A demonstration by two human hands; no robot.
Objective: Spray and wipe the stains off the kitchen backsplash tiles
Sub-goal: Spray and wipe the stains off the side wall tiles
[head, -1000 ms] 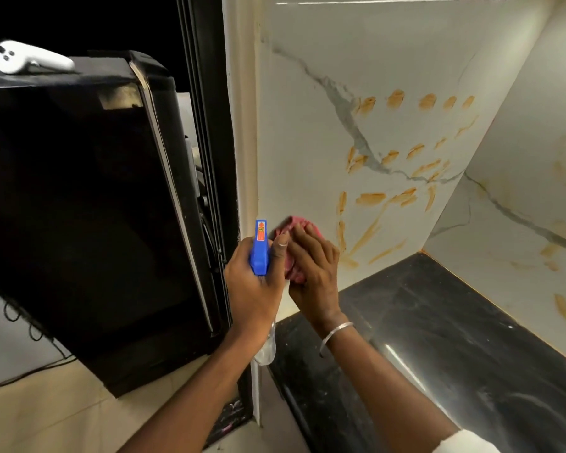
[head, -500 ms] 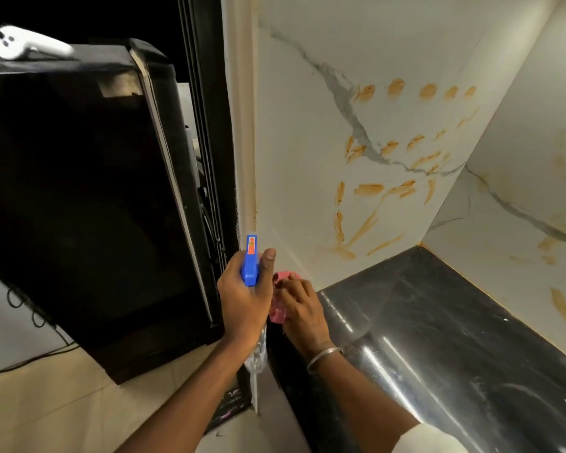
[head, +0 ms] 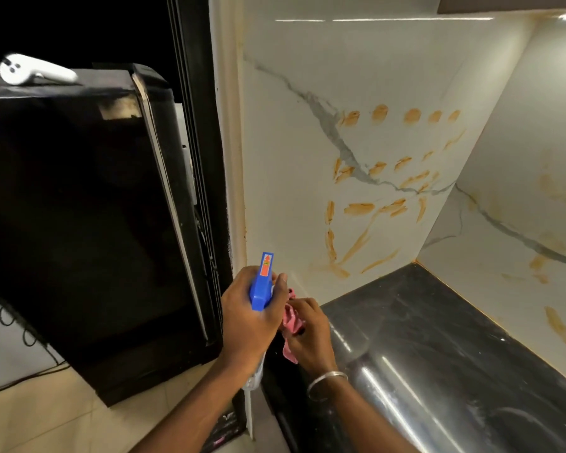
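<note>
Both hands sit lower than 1 s ago — R hand [head: 311,335] w/ pink cloth [head: 291,319] is off the tiles [head: 291,152], by the counter [head: 438,322] edge. Stains [head: 360,209]: orange dabs & streaks across white marble tile. L hand [head: 245,318] grips blue-headed sprayer [head: 262,282] — R hand pinches the bunched cloth.

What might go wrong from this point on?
The spray bottle in the left hand sits low and left of the orange stains, so a squirt may miss them. The pink cloth, bunched in the right hand, lies beside the nozzle and could catch spray. Runoff might streak the black counter.
</note>
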